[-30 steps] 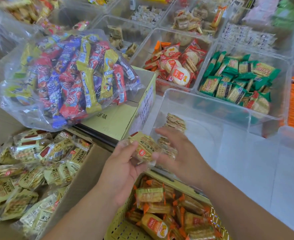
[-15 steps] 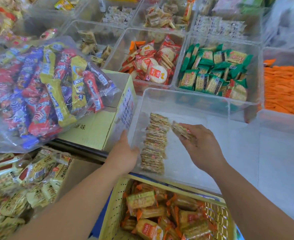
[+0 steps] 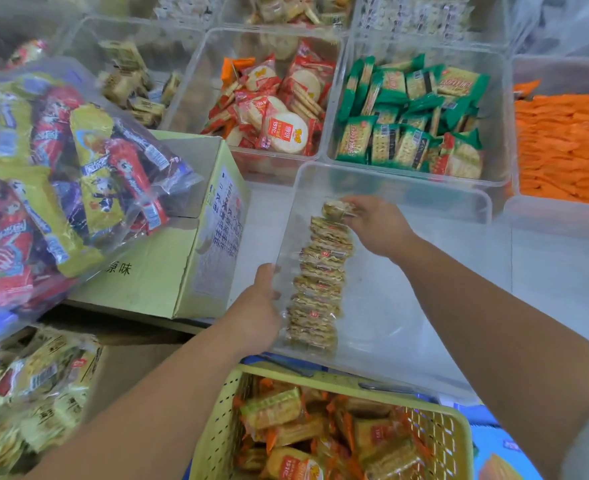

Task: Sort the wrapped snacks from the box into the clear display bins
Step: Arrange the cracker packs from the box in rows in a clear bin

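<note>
Right hand (image 3: 377, 226) moved snack (image 3: 336, 209) crosswise onto row's (image 3: 320, 278) far end.

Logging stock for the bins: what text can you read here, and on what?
"味", after a half-hidden character: yellow-green carton.
"1512", seemingly: red round-cracker packet.
Carton's side panel, green packets, bagged bars: too blurred to read.

Your right hand (image 3: 377, 226), inside the clear bin (image 3: 424, 202): fingertips hidden behind the wrapped snack (image 3: 336, 209) they pinch. Left of the bin: bag of mixed sweets (image 3: 61, 188), cut off at the frame's edge; print on the cardboard box (image 3: 154, 271), too small for you to read. Nearer you than the bin: yellow basket (image 3: 216, 427), cut off below. Beyond it: farthest bins (image 3: 424, 15), blurred, cut off above.
</note>
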Available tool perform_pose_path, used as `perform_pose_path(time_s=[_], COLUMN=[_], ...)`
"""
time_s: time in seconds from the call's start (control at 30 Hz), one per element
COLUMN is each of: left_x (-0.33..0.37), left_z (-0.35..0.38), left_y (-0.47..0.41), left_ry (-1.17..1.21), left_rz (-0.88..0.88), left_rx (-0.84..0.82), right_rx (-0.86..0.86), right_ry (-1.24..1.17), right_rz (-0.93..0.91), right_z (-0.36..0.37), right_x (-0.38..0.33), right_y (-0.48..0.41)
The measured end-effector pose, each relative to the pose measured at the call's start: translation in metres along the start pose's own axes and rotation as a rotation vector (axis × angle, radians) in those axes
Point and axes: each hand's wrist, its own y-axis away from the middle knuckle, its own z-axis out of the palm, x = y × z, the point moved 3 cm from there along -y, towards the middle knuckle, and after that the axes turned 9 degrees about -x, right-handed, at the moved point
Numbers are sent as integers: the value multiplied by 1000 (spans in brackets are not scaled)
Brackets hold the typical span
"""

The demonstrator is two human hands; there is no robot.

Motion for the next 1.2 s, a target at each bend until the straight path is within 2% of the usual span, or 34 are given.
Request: perform_pose_path(time_s=[0.13, 0.37, 0.47, 0.6, 0.83, 1.03, 1.1, 1.2], left_x=[-6, -7, -6, -4, -4, -4, -4, -4], left_z=[0, 0, 0, -1, -1, -1, -1, -1], left_y=[-4, -3, -1, 0, 1, 0, 0, 1], left_ry=[-11, -13, -30, -29, -43, -37, -31, -41], left_rz=[-6, 2, 6, 17, 20, 23, 25, 26], left_rx=[-12, 19, 17, 5, 17, 24, 20, 19], right_rx=[-205, -360, -439, -463, -447, -308, -347, -524], right_ry=[-23, -121, -88, -30, 14, 64, -20, -157], right_rz=[12, -17, -64, -160, -199, -148, -133, -87], right_z=[18, 17, 16, 19, 24, 39, 36, 28], right_x=[5, 11, 14, 9, -3, -10, -8, 4], right_y=[-17, -26, -25, -26, -35, -37, -36, -31])
